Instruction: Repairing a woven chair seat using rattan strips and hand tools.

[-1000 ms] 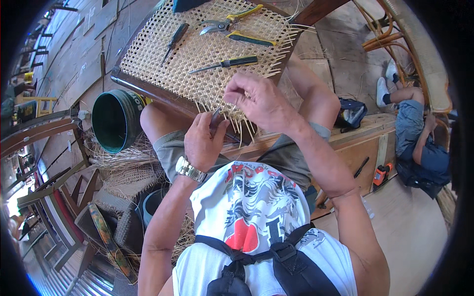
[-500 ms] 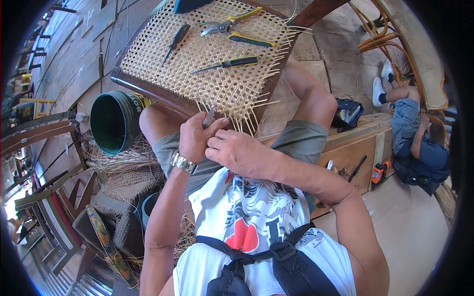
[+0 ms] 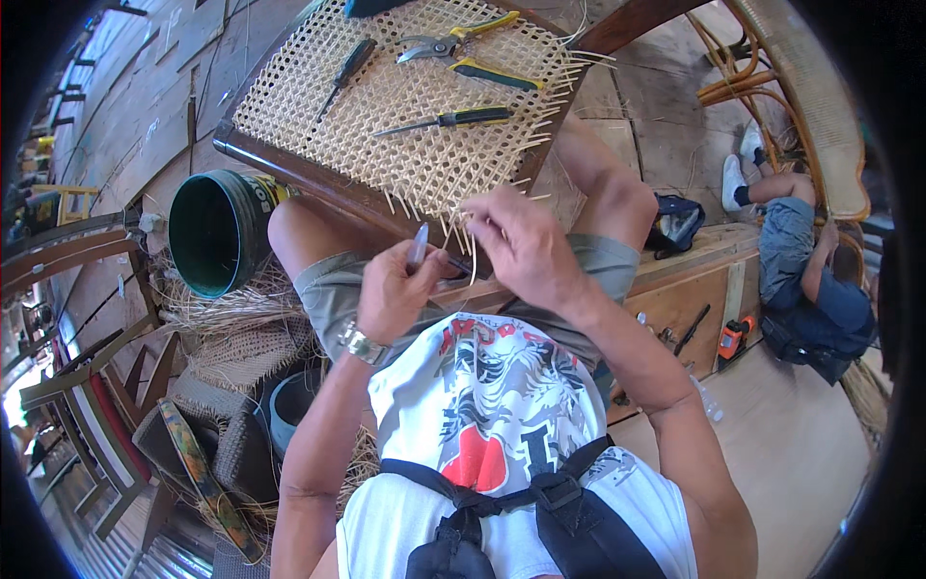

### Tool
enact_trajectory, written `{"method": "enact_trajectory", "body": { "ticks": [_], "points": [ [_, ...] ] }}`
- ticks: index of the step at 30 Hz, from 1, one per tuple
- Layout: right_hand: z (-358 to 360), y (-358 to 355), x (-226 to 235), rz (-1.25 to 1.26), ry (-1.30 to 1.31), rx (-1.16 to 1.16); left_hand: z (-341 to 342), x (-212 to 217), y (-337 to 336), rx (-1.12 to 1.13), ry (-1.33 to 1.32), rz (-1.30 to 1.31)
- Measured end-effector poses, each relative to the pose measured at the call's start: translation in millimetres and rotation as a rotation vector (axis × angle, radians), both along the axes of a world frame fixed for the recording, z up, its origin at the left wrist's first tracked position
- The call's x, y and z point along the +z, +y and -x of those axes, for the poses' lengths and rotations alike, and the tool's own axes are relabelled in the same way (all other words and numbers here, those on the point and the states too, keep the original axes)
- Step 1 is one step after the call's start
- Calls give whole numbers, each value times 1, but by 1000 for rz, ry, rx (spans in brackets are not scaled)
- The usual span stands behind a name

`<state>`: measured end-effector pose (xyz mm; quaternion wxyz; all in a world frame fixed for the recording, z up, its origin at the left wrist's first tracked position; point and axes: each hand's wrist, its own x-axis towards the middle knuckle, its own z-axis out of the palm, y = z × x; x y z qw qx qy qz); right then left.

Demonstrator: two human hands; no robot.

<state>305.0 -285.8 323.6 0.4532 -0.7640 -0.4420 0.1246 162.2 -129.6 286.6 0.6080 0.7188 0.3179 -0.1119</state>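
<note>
A dark wooden chair frame [image 3: 299,180] with a woven cane seat [image 3: 328,135] lies across my knees. Loose cane ends stick out along its near and right edges. My left hand [image 3: 394,289] is closed round a short, pale grey, blade-like tool [image 3: 417,247], its tip pointing up, just below the near rail. Beside it, my right hand [image 3: 526,241] pinches at the cane ends by the near right corner; a curved cane strand [image 3: 473,262] hangs under its fingers. Pruning shears [image 3: 449,48], a dark-handled awl [image 3: 347,77] and a slim screwdriver-like tool [image 3: 449,121] rest on the seat.
To the left stand a dark green bucket [image 3: 207,236] and a blue-grey pail [image 3: 289,410] among cane scraps. Wooden chair parts [image 3: 92,386] are stacked farther left. A wooden bench [image 3: 690,275] runs on the right, with another person [image 3: 805,261] seated beyond it near a rattan chair [image 3: 738,92].
My right hand has moved away from the left, up and right to the cane ends. The left hand with the blade-like tool has dropped slightly toward me.
</note>
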Motion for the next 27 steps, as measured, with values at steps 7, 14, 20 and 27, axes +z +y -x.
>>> {"method": "enact_trajectory", "body": {
  "ticks": [7, 14, 20, 27],
  "points": [
    [1, 24, -17, 248, -120, 52, 12, -19, -21, 379, 94, 733],
    [1, 28, -22, 307, -153, 77, 9, 1, 24, 250, 110, 521],
    [-3, 29, -35, 171, -432, 124, -35, 13, 71, -149, 65, -111],
    [-12, -12, -21, 171, -351, 138, -47, 19, 85, -352, 188, -237]
  ]
}}
